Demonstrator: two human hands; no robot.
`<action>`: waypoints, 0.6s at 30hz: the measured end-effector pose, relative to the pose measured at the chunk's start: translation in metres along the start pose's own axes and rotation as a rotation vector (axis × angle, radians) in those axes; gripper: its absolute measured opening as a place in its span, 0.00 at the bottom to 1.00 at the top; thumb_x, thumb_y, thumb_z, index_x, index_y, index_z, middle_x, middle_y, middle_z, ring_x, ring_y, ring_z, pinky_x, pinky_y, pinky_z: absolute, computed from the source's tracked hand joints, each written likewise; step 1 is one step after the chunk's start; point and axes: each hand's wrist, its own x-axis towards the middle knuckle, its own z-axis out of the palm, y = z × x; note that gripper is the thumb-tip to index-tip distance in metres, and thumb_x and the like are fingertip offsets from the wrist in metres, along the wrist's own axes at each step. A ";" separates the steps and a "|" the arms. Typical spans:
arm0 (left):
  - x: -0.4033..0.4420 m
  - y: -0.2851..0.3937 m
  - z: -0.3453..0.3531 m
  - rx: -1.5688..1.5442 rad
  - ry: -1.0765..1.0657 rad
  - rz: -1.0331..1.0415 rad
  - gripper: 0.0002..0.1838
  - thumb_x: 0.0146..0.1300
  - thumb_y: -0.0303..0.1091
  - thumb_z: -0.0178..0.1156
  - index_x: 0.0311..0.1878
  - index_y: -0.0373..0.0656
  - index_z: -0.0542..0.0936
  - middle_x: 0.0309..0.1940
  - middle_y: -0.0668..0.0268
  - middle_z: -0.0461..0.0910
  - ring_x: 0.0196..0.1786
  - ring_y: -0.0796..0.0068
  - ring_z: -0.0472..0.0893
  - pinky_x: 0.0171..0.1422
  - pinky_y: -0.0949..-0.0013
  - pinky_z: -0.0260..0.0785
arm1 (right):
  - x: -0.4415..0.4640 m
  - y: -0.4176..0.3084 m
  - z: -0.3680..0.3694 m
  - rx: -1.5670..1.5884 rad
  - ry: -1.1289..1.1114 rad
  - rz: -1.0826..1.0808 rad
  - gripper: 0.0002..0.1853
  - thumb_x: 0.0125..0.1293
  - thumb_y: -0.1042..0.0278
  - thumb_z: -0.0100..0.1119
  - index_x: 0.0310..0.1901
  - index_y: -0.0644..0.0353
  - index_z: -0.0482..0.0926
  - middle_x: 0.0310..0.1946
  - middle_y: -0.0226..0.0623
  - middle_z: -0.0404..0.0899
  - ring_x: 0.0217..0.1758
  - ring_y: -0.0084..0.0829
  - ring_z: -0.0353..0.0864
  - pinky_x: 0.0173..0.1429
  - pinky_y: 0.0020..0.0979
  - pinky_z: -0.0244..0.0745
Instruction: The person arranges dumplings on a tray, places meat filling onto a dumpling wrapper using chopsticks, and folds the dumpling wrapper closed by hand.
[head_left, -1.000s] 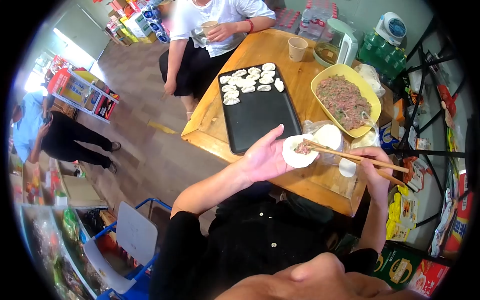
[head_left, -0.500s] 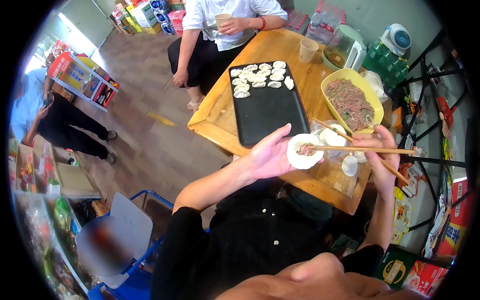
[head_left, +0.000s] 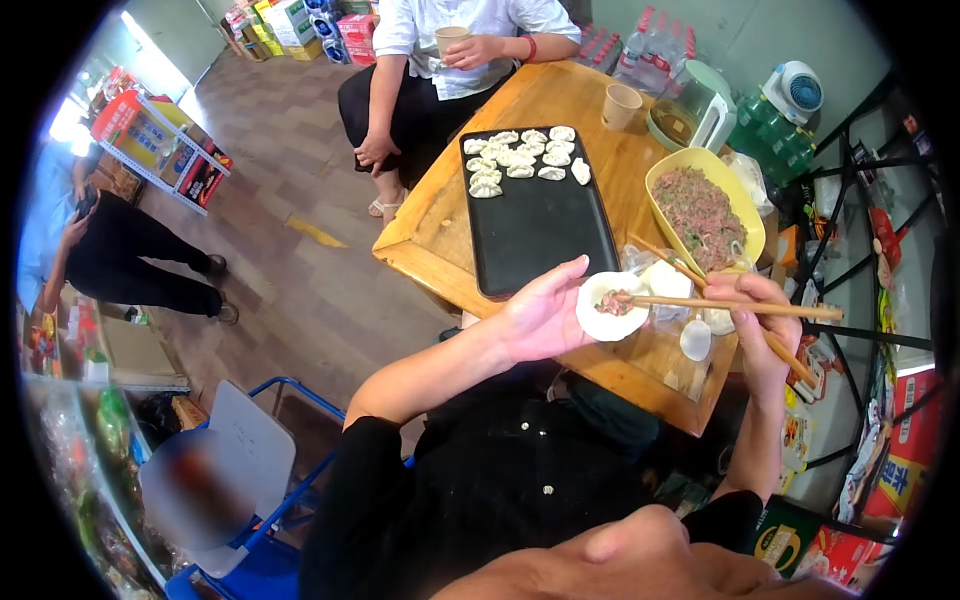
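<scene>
In the head view, a wooden table (head_left: 425, 235) fills the middle of a room with a brown floor, crowded shelving along its right side and a blue-framed chair (head_left: 258, 450) at lower left. A seated person (head_left: 445, 75) by the table's far left edge holds a paper cup; another person (head_left: 120, 240) stands well apart at the left. A black tray (head_left: 545, 240) lies along the table's left edge, pleated dumplings (head_left: 515, 155) grouped toward its far end, its near end bare. A second paper cup (head_left: 620, 106) and a lidded jug (head_left: 690, 115) stand toward the far right corner. Along the right edge sits a yellow bowl (head_left: 738, 190) of minced filling (head_left: 700, 210). The left hand (head_left: 540, 318) is spread palm up just beyond the tray's near edge, thumb held away, bearing a round wrapper (head_left: 600, 329) with a small lump of meat (head_left: 611, 302) at its middle. The right hand (head_left: 760, 322) grips two wooden chopsticks (head_left: 735, 303), splayed, one tip at that meat, the other pointing past the bowl's near edge. White rounds (head_left: 661, 280) in clear plastic lie between the hands, and a loose disc (head_left: 695, 341) rests close to the table's near corner.
</scene>
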 end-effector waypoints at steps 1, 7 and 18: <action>-0.001 0.001 -0.001 0.006 -0.010 -0.004 0.33 0.76 0.50 0.43 0.71 0.30 0.60 0.69 0.48 0.66 0.72 0.52 0.67 0.77 0.54 0.59 | -0.001 -0.003 0.000 -0.054 -0.022 0.008 0.16 0.68 0.72 0.60 0.54 0.70 0.75 0.44 0.50 0.85 0.51 0.39 0.84 0.59 0.36 0.76; -0.002 -0.001 -0.007 0.089 0.020 0.008 0.29 0.72 0.38 0.49 0.70 0.28 0.62 0.67 0.47 0.69 0.70 0.50 0.70 0.77 0.53 0.60 | 0.008 -0.020 0.013 -0.101 -0.049 0.097 0.11 0.60 0.74 0.62 0.44 0.69 0.83 0.42 0.48 0.86 0.50 0.40 0.84 0.59 0.37 0.76; -0.003 -0.005 -0.021 0.076 0.057 0.011 0.26 0.67 0.29 0.52 0.67 0.28 0.66 0.53 0.56 0.79 0.60 0.65 0.79 0.74 0.59 0.65 | 0.015 -0.021 0.021 -0.160 -0.111 0.006 0.08 0.59 0.77 0.62 0.40 0.67 0.84 0.43 0.47 0.85 0.50 0.41 0.84 0.58 0.37 0.77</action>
